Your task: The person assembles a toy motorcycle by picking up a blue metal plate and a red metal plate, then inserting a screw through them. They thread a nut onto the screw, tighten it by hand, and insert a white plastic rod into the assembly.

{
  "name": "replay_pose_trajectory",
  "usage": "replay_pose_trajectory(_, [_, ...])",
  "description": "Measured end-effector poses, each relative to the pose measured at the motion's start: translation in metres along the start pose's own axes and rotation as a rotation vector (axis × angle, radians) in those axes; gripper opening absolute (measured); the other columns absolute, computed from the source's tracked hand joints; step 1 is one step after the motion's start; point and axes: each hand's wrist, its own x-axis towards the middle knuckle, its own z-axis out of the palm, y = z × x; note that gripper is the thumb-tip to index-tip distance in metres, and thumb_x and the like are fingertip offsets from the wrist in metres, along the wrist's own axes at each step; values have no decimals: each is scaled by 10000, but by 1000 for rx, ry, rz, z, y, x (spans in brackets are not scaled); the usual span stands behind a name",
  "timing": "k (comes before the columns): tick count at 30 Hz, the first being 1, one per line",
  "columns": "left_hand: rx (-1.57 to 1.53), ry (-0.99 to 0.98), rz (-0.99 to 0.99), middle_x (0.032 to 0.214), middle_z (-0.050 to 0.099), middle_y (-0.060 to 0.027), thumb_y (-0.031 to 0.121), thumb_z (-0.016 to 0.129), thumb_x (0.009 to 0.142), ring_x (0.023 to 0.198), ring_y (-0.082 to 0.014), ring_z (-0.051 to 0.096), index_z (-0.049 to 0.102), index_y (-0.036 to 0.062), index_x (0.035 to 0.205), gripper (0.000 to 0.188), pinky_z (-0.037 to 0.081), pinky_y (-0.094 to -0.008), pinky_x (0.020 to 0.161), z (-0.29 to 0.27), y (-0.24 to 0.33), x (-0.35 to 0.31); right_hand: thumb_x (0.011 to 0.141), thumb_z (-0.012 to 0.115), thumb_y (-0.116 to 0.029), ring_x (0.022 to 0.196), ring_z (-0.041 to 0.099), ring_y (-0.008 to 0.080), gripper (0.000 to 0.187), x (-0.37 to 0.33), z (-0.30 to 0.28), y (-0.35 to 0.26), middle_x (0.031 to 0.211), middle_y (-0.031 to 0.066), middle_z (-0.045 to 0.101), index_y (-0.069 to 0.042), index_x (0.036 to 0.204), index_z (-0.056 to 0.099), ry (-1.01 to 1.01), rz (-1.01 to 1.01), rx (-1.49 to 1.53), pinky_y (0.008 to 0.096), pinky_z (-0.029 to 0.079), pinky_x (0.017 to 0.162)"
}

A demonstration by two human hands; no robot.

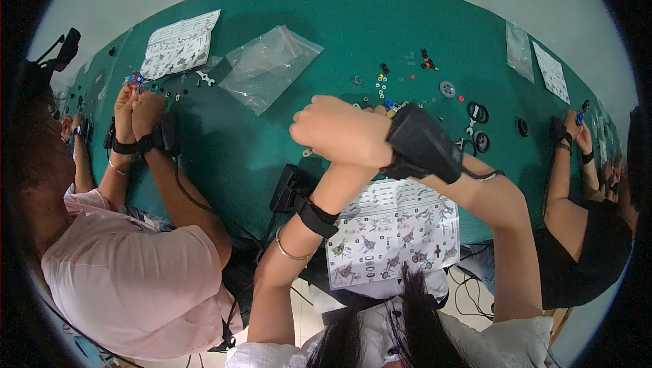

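Overlapping the left wrist (345,181), the right hand (339,130) curls near a blue-and-yellow piece (390,105) on the green table (421,18), though I cannot tell its grip or the mostly hidden left hand's.

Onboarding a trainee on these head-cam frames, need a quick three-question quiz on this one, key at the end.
1. True or false: in this view the left forearm passes in front of the right grip.
2. What colour is the bare wheel hub lying on the table?
A) red
B) grey
C) yellow
3. Which printed item lies closest to the wearer's body, and what does it show?

Key:
1. False; the right grip is in front, hiding the far end of the left forearm.
2. B.
3. The instruction sheet; it shows rows of small assembly pictures.
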Motion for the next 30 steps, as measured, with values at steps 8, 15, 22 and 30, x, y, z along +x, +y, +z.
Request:
replay_pose_trajectory(8, [26,59,19,882,594,-180,259,624,903,858,-329,597,513,16,886,268,452,-424,754,2,3,2,790,670,-118,782,672,304,147,33,36,-2,837,143,678,-53,920,691,148,87,-184,382,540,679])
replay_pose_trajectory(15, [-37,134,197,1035,638,-197,274,627,869,1043,-355,613,575,16,1189,415,455,-453,909,25,-28,-14,740,675,-98,711,683,340,113,36,44,2,774,157,688,-52,839,705,217,139,-244,398,559,612])
replay_pose_trajectory(22, [135,355,154,995,643,-182,253,650,868,1010,-352,625,583,32,1176,385,472,-451,885,4,-4,-4,735,656,-88,690,680,367,88,8,19,10,739,173,677,-36,800,680,404,15,-87,422,556,583])
replay_pose_trajectory(30, [27,254,-44,805,645,-122,90,702,845,637,-260,597,610,24,979,176,458,-376,568,-22,27,24,901,649,-211,713,598,196,194,-162,-68,53,832,86,638,-20,932,669,677,262,415,325,471,632])
